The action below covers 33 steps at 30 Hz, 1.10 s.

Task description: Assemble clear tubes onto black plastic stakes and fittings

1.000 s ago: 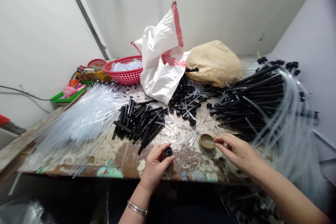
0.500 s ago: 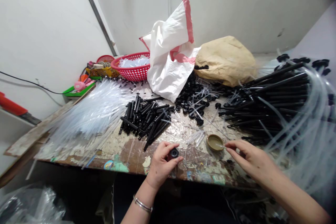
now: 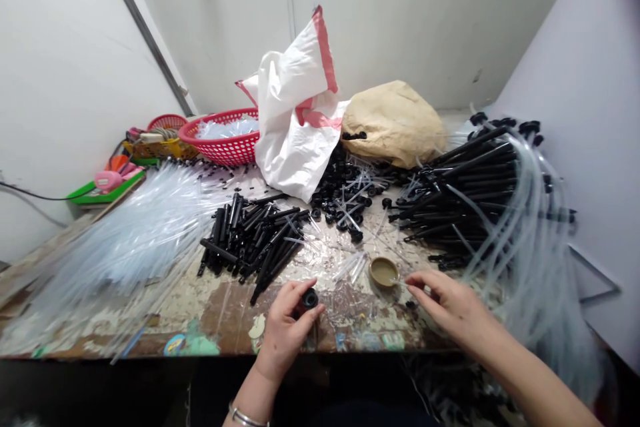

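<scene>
Left hand (image 3: pixel 285 327) still pinches a small black cap (image 3: pixel 309 297), opening up, at the bench's (image 3: pixel 220 320) near edge. Right hand (image 3: pixel 447 300) has eased back a touch from the small tan dish (image 3: pixel 384 271); fingertips pinched on what looks like a thin clear tube, hard to confirm. Dish sits between both hands. Black stems (image 3: pixel 255 240) piled far-left.

Single head-worn view, looking forward and down from above the near edge of the worktop (image 3: pixel 225 310), close over the hands, facing the corner walls behind
</scene>
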Tool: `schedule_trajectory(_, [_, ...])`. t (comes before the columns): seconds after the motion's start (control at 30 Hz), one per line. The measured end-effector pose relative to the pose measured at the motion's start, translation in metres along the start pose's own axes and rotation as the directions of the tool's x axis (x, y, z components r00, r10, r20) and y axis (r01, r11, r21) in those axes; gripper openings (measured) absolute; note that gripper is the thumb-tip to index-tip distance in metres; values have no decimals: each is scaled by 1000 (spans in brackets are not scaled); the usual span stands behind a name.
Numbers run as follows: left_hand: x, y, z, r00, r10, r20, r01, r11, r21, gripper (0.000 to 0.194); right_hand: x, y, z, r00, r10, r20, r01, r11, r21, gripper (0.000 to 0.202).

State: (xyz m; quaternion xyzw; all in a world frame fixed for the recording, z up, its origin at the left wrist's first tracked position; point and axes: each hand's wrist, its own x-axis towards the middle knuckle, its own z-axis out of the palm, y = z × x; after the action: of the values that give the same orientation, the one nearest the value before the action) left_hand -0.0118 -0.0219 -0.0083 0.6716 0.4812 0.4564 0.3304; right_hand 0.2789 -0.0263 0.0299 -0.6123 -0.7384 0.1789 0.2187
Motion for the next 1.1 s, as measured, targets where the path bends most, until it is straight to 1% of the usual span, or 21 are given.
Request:
schedule_trajectory(0.2, [1,3,0,1000,6,18,-5,1000,-11,33,-5,6,2,1000,8,-14,-8,1000,16,22])
schedule_trajectory(0.37, [0,4,-1,1000,-17,1,17,1000,-24,32,-8,3,0,1000,8,-19,-7,999,36,21])
schedule_trajectory(0.53, [-1,2,0,1000,-5,-29,4,999,-47,31,-11,-4,1,1000,15,-24,-12,995,102,22])
schedule_trajectory(0.6, [-2,3,1,999,-6,-34,4,999,-54,31,-12,-13,2,999,39,5,-39,987,153,24])
schedule_trajectory(0.7, [-3,5,0,999,-28,-38,26,998,-63,32,-13,-33,2,994,62,90,-82,970,230,27])
schedule_trajectory(0.83, [-4,8,-2,998,-59,-37,56,995,-84,33,-11,-60,10,978,8,207,-83,930,357,28])
schedule_trajectory(0.93, [-4,9,-4,996,-78,-45,72,991,-114,30,-7,-75,20,964,-45,261,-75,900,430,28])
schedule_trajectory(0.97, [-4,9,-5,993,-105,-51,97,985,-144,29,-5,-79,23,962,-62,267,-65,895,441,28])
schedule_trajectory(1.03, [-5,7,-6,977,-209,-35,192,944,-269,31,1,-87,30,959,-100,264,-34,888,459,27])
schedule_trajectory(1.1, [-6,5,-7,946,-324,17,298,847,-440,34,7,-94,35,958,-141,250,4,877,480,27])
